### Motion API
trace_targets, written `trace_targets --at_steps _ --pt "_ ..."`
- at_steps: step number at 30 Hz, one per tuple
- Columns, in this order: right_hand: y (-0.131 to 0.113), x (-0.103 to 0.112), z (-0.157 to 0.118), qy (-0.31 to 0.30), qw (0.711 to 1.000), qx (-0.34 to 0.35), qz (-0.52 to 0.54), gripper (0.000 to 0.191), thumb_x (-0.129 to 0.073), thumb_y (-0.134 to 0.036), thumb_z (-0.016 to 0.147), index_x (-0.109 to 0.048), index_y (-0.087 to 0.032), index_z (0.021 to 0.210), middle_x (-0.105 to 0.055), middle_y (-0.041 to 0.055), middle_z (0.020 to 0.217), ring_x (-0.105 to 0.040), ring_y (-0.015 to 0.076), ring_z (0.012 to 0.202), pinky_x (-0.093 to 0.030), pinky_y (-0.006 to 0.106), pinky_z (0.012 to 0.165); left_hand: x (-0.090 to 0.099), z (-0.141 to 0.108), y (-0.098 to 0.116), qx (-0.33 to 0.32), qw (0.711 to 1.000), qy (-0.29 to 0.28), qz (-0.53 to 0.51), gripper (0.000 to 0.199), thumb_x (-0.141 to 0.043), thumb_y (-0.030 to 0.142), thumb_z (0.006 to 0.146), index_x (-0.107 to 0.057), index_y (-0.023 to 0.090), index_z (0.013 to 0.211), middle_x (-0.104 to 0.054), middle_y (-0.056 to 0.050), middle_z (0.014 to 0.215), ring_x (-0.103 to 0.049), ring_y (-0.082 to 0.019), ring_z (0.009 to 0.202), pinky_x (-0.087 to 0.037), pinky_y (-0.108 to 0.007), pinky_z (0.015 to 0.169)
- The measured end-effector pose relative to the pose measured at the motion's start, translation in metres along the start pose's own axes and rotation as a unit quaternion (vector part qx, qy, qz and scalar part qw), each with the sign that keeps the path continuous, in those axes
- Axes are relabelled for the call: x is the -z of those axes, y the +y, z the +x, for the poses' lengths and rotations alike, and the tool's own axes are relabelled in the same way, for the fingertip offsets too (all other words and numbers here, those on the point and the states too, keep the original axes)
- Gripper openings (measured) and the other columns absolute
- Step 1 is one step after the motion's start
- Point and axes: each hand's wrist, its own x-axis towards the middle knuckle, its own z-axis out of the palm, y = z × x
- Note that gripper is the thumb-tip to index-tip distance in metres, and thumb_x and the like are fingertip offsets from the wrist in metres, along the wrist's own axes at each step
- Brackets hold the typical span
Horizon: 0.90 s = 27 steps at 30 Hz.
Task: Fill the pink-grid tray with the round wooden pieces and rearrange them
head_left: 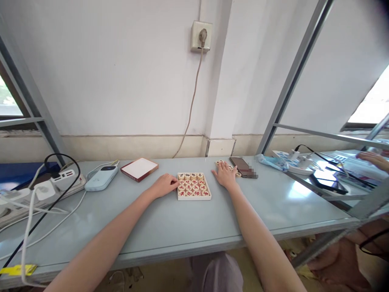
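A shallow white box stands on the table in front of me, filled with rows of round Chinese chess pieces. The lower rows carry red characters, and the back row has dark ones. My left hand is at the box's left side, its fingers closed on the edge. Further right, my right hand lies palm down with fingers spread over several loose Chinese chess pieces. Its fingers partly cover them. A box lid with a white face and red-brown sides rests left of my left hand.
A dark phone lies just beyond my right hand. Left are a light-blue power bank, a power strip and tangled cables. At the right, beyond a metal post, another person's hand shows near chargers and a tablet.
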Motion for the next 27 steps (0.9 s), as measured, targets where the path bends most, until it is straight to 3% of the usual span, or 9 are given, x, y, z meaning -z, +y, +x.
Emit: trace_targets --at_steps 6,9,13,15,18,20,22,24,27 --pt "-0.007 0.012 -0.005 -0.002 0.998 0.061 0.018 0.032 -0.041 -0.031 0.086 -0.055 -0.017 0.111 -0.059 0.0134 0.117 -0.039 0.0268 0.121 -0.006 0.063 0.098 0.001 0.000 0.001 0.002 1.000 0.003 0.007 0.044 -0.034 0.042 0.085 -0.044 0.017 0.050 -0.044 0.001 0.049 -0.036 -0.011 0.049 -0.024 -0.026 0.051" --pt "-0.012 0.022 -0.007 0.003 0.995 0.093 0.029 0.020 -0.046 -0.027 0.083 -0.061 -0.021 0.094 -0.066 0.0077 0.099 -0.051 0.0242 0.106 -0.014 0.054 0.098 0.001 0.000 0.000 0.006 1.000 0.000 0.005 0.045 -0.034 0.043 0.085 -0.047 0.017 0.051 -0.045 0.001 0.048 -0.037 -0.011 0.048 -0.024 -0.025 0.051" --pt "-0.019 0.034 -0.008 0.040 0.988 0.089 0.121 0.023 -0.051 -0.027 0.080 -0.060 -0.021 0.101 -0.067 0.0059 0.096 -0.055 0.0237 0.096 -0.028 0.045 0.091 0.001 0.001 -0.002 0.021 1.000 -0.012 -0.017 0.046 -0.032 0.043 0.086 -0.051 0.017 0.053 -0.050 0.001 0.050 -0.044 -0.013 0.051 -0.029 -0.025 0.055" --pt "-0.028 0.042 -0.011 0.035 0.967 0.119 0.224 0.028 -0.051 -0.032 0.081 -0.058 -0.021 0.106 -0.066 0.0054 0.100 -0.058 0.0203 0.089 -0.035 0.038 0.084 0.001 0.002 -0.003 0.031 0.999 -0.002 -0.021 0.049 -0.029 0.042 0.088 -0.051 0.017 0.052 -0.052 0.000 0.052 -0.047 -0.013 0.053 -0.031 -0.026 0.058" --pt "-0.053 0.050 -0.024 -0.037 0.904 0.243 0.351 0.027 -0.051 -0.035 0.081 -0.060 -0.022 0.103 -0.063 0.0029 0.105 -0.057 0.0146 0.084 -0.041 0.027 0.073 0.001 0.002 -0.004 0.036 0.999 0.016 -0.016 0.053 -0.025 0.041 0.090 -0.052 0.017 0.051 -0.055 -0.001 0.055 -0.050 -0.014 0.057 -0.032 -0.027 0.063" --pt "-0.069 0.053 -0.034 -0.062 0.869 0.313 0.378 0.026 -0.051 -0.030 0.080 -0.060 -0.023 0.104 -0.061 0.0015 0.106 -0.056 0.0124 0.083 -0.042 0.025 0.072 0.000 0.002 -0.004 0.044 0.999 0.022 -0.014 0.056 -0.023 0.044 0.090 -0.053 0.017 0.051 -0.056 -0.002 0.056 -0.050 -0.015 0.058 -0.032 -0.027 0.064" --pt "-0.079 0.054 -0.040 -0.062 0.856 0.353 0.372 0.030 -0.049 -0.021 0.078 -0.060 -0.023 0.107 -0.059 0.0014 0.107 -0.055 0.0112 0.081 -0.041 0.024 0.075 0.001 0.002 -0.004 0.053 0.998 0.024 -0.018 0.059 -0.021 0.047 0.091 -0.054 0.017 0.052 -0.055 -0.002 0.055 -0.050 -0.015 0.057 -0.032 -0.027 0.062" --pt "-0.078 0.054 -0.040 -0.048 0.866 0.356 0.349 0.035 -0.047 -0.014 0.076 -0.059 -0.024 0.107 -0.058 0.0019 0.109 -0.055 0.0112 0.080 -0.040 0.026 0.078 0.001 0.002 -0.003 0.055 0.998 0.023 -0.021 0.059 -0.021 0.049 0.090 -0.053 0.017 0.052 -0.054 -0.002 0.054 -0.048 -0.015 0.056 -0.031 -0.027 0.060" --pt "-0.060 0.051 -0.029 0.006 0.925 0.268 0.268 0.038 -0.043 -0.013 0.076 -0.059 -0.024 0.108 -0.056 0.0034 0.114 -0.054 0.0154 0.088 -0.037 0.031 0.083 0.002 0.002 -0.002 0.053 0.998 0.013 -0.009 0.054 -0.028 0.049 0.088 -0.051 0.017 0.052 -0.052 -0.001 0.053 -0.046 -0.014 0.055 -0.029 -0.027 0.058"
